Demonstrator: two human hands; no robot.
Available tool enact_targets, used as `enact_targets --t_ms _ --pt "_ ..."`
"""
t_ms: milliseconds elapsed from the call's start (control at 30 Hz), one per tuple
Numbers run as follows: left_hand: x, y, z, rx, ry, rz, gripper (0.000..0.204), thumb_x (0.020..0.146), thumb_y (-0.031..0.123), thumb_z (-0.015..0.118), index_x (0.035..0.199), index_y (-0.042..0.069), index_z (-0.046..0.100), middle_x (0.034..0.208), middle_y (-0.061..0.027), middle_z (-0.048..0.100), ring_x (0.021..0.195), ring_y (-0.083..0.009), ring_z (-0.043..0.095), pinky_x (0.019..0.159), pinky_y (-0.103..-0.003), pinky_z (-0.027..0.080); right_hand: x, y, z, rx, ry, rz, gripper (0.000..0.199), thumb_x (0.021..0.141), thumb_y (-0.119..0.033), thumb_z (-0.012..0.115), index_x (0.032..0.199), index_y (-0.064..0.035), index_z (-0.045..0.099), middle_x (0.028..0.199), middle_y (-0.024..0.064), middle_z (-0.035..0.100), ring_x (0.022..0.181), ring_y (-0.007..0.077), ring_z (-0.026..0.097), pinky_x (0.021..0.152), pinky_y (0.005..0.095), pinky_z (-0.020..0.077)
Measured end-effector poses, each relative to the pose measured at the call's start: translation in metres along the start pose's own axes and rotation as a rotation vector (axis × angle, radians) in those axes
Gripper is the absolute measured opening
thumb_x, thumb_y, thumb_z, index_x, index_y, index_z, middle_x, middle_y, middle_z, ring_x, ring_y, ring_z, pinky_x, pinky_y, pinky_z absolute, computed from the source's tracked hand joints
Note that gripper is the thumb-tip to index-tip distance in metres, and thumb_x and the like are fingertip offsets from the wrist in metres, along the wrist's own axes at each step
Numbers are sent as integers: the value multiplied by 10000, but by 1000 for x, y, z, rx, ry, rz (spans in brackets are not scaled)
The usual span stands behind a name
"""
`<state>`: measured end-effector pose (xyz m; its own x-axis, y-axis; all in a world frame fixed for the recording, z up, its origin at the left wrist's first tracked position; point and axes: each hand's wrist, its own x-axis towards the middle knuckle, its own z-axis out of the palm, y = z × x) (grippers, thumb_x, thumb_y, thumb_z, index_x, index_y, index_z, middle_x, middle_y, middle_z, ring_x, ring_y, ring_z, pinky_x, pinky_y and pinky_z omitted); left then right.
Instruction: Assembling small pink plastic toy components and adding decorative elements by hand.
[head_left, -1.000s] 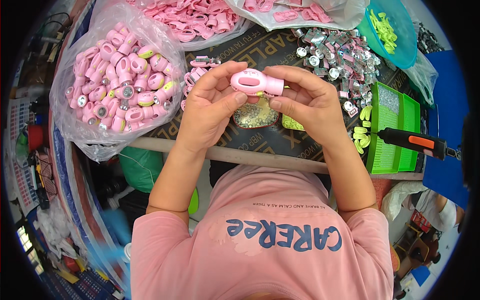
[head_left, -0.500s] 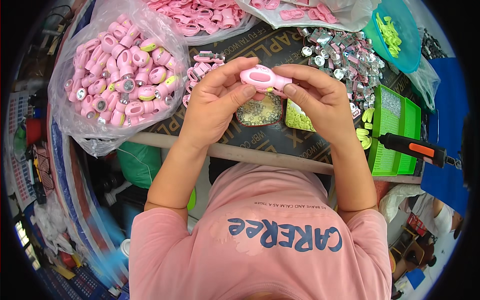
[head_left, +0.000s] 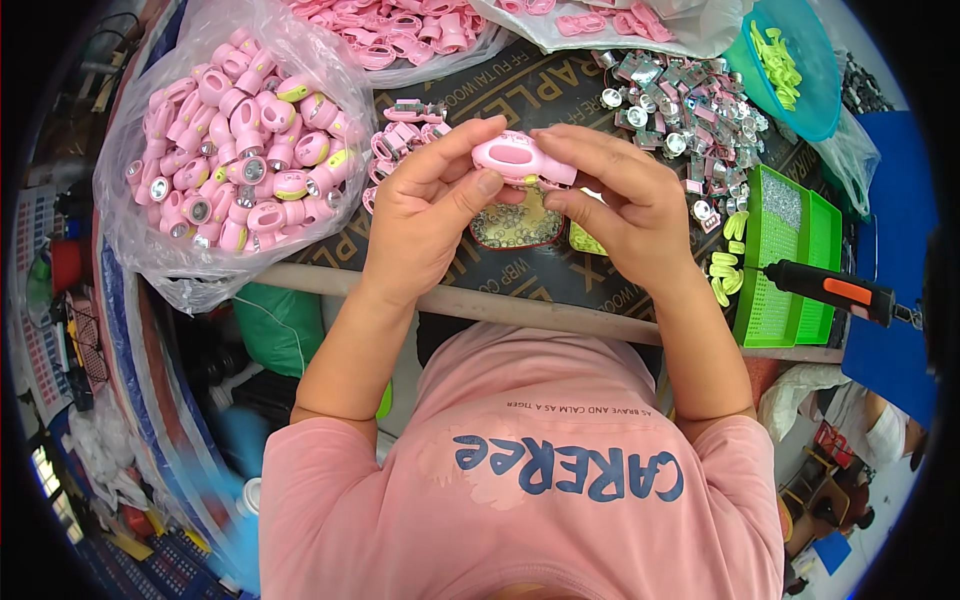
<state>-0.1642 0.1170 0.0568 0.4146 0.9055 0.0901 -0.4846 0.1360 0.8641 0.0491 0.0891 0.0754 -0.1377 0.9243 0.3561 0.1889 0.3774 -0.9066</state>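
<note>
The person's two hands above the near part of the table (head_left: 480, 280). Nearest, the pink shirt (head_left: 560, 550). Beyond it, the left hand (head_left: 425, 205) is clamped on the rounded end of a pink torch casing (head_left: 508, 157), held aloft between both hands; the right hand (head_left: 635, 200) bends its fingers over the narrower end. Compared with half a second ago, the right thumb has slipped lower, off that end; whether it grips cannot be told. The handling thus appears to be a regrip, with the casing not yet released. Beneath lie small metal rings (head_left: 515, 225) in a dish; to the right, green trays (head_left: 825, 230) and a black-and-orange driver (head_left: 830, 288). Farther: bagged pink torches (head_left: 250, 140), silver components (head_left: 690, 110), and a teal bowl (head_left: 826, 105).
</note>
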Motion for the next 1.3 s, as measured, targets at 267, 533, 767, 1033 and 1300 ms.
enact_targets --t_ms 267,533,767,1033,1300 --pt "0 -1 1 -55 -3 -11 461 992 10 629 1432 -21 496 1300 -145 642 1165 -201 645 984 -352 564 6 -6 -1 -184 14 -118 398 812 20 785 1199 -44 716 1188 147 722 1002 246 717 821 328 585" --pt "0 -9 3 -31 -16 -57 450 967 -49 622 1402 -20 509 1413 -153 562 1282 -195 572 1058 -347 513 1 -4 1 569 201 215 373 918 15 706 1284 43 641 1233 138 697 1081 183 673 924 310 550" --pt "4 -6 3 -227 101 -175 239 953 -61 627 1182 -10 580 1333 -193 604 1169 -188 624 1015 -327 532 2 24 -18 -549 198 160 213 825 -56 777 1038 -60 758 953 74 742 872 224 677 784 348 527" --pt "6 -17 10 10 150 -115 246 946 -49 656 1173 -8 569 1235 -159 663 1106 -157 640 975 -290 529 -6 15 -12 -399 206 115 384 822 -19 776 1199 -47 710 1164 131 701 1032 262 667 893 358 546" --pt "6 -12 27 95 122 -55 320 965 -23 647 1274 -27 564 1192 -97 669 1100 -137 649 928 -267 534 -3 -3 -4 391 97 533 318 927 24 691 1235 72 628 1097 96 700 1002 133 676 883 268 562"
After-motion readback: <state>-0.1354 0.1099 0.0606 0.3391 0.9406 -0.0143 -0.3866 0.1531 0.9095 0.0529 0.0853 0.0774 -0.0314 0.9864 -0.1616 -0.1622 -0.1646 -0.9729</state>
